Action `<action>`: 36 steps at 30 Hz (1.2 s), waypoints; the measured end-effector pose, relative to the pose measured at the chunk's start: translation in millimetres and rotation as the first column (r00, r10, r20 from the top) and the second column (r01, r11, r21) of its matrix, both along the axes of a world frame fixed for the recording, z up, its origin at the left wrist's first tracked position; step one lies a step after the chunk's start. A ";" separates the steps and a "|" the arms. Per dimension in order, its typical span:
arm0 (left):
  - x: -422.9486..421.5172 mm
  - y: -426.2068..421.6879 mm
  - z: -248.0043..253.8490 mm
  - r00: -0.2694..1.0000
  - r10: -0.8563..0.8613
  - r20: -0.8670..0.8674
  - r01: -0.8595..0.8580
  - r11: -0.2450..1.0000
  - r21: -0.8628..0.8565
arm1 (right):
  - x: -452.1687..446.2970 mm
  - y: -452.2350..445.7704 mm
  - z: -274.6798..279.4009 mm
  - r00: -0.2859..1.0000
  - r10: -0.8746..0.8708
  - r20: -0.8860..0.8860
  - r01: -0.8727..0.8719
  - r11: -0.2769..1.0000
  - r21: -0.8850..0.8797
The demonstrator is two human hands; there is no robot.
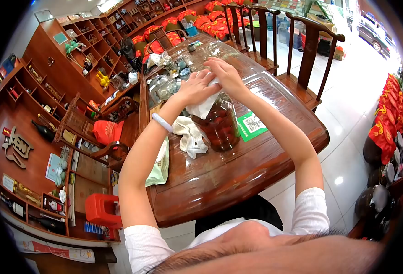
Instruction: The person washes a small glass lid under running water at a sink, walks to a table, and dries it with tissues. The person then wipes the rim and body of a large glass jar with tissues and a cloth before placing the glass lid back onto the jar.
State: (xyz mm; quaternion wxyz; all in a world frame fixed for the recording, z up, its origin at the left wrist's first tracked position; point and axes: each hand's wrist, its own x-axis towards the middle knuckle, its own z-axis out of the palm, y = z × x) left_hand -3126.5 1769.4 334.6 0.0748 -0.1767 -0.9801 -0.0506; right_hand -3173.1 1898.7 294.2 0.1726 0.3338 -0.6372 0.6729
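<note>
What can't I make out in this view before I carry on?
All in the head view:
- Glass jar: mouth hidden by the left hand, right hand and white cloth.
- Jar's dark red contents: too unclear through the glass to identify.
- Green card: small print too small.
- Car: cut off by the view's edge.

Brown wood table (201,182) in front of me, shiny, rounded corners. Lg jar (217,128) w/ dark red contents stands nr my edge, approx mid-width. Green QR card (246,130) flat just to its right. Crumpled white cloth (192,139) just left of jar; pale green bag (160,169) by left edge, nr corner. Glassware (158,89) farther up, along left edge.
</note>
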 end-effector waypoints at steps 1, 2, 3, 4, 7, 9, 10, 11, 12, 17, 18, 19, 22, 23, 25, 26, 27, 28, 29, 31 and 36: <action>-0.4 -1.2 1.2 1.000 0.007 0.004 -0.007 1.000 -0.002 | -0.1 -6.0 1.6 0.992 -0.061 -0.110 0.066 0.997 0.039; -0.8 -1.1 4.6 0.999 0.000 0.045 0.002 0.999 -0.041 | 9.8 -4.2 13.4 0.992 0.016 -0.124 -0.003 0.995 0.101; -0.8 -0.9 7.5 0.996 -0.008 0.086 0.015 0.997 -0.079 | 3.0 -10.2 11.3 0.992 0.019 -0.122 -0.007 0.995 0.098; 4.2 -0.5 5.3 0.999 -0.039 -0.029 0.038 0.999 -0.024 | -7.5 -16.7 8.2 0.938 -0.074 -0.339 0.144 0.972 0.186; -6.4 -6.3 2.7 0.987 -0.155 -0.031 0.155 0.988 -0.020 | -7.4 -16.2 13.3 0.902 0.010 -0.431 0.166 0.915 0.369; -6.5 -8.8 -3.3 0.983 -0.160 -0.094 0.155 0.986 -0.052 | -3.2 -14.5 14.9 0.944 0.148 -0.296 0.014 0.876 0.482; -7.2 -9.3 -6.1 0.973 -0.168 -0.158 0.156 0.984 -0.085 | -1.3 -14.5 13.3 0.928 0.102 -0.358 0.075 0.891 0.448; -8.3 -9.6 -6.8 0.973 -0.170 -0.154 0.159 0.984 -0.083 | 0.0 -14.2 11.4 0.908 0.053 -0.416 0.134 0.902 0.410; -9.3 -10.3 -6.5 0.975 -0.178 -0.136 0.162 0.979 -0.123 | 0.7 -13.3 10.8 0.910 0.052 -0.412 0.135 0.901 0.412; -24.5 -21.2 -22.9 0.916 -0.308 -0.258 0.285 0.951 -0.123 | -0.2 -13.4 5.3 0.887 0.025 -0.461 0.166 0.914 0.369; -20.9 -17.3 -19.3 0.947 -0.238 -0.215 0.231 0.971 -0.059 | -1.8 -13.9 4.2 0.888 0.029 -0.458 0.163 0.913 0.373; -16.5 -13.1 -14.9 0.971 -0.171 -0.168 0.173 0.985 0.000 | -3.7 -13.8 4.7 0.893 0.058 -0.446 0.145 0.901 0.408; -14.6 -12.3 -11.5 0.982 -0.130 -0.140 0.132 0.991 0.008 | -2.4 -9.9 9.4 0.918 0.100 -0.383 0.084 0.897 0.434; -12.1 -11.8 -7.5 0.984 -0.112 -0.136 0.116 0.993 0.019 | 0.6 -7.3 15.5 0.937 0.123 -0.328 0.031 0.904 0.427; -5.5 -16.0 2.6 0.980 -0.169 -0.103 0.198 0.851 0.487 | 9.2 -1.5 25.5 0.950 0.102 -0.296 0.002 0.944 0.329; -3.1 -20.7 9.0 0.966 -0.245 -0.084 0.201 0.506 0.839 | 12.6 0.6 31.9 0.965 0.091 -0.247 -0.035 0.974 0.223; -0.7 -28.6 16.6 0.965 -0.242 -0.096 0.210 0.507 0.836 | 13.5 2.3 39.2 0.961 0.093 -0.259 -0.035 0.974 0.222; 2.9 -38.4 22.8 0.975 -0.183 -0.122 0.192 0.435 0.880 | 14.9 3.9 45.4 0.949 0.068 -0.307 0.010 0.969 0.246; 6.7 -43.7 26.0 0.983 -0.120 -0.139 0.174 0.356 0.918 | 17.1 4.6 50.9 0.935 0.047 -0.351 0.053 0.962 0.269; 13.6 -45.3 21.2 0.987 -0.035 -0.159 0.161 0.379 0.911 | 21.8 1.6 59.6 0.916 0.074 -0.393 0.052 0.952 0.301; 13.4 -48.1 -18.8 0.949 0.082 -0.305 0.214 0.541 0.813 | -10.6 -26.3 43.2 0.876 0.075 -0.476 0.270 0.743 0.613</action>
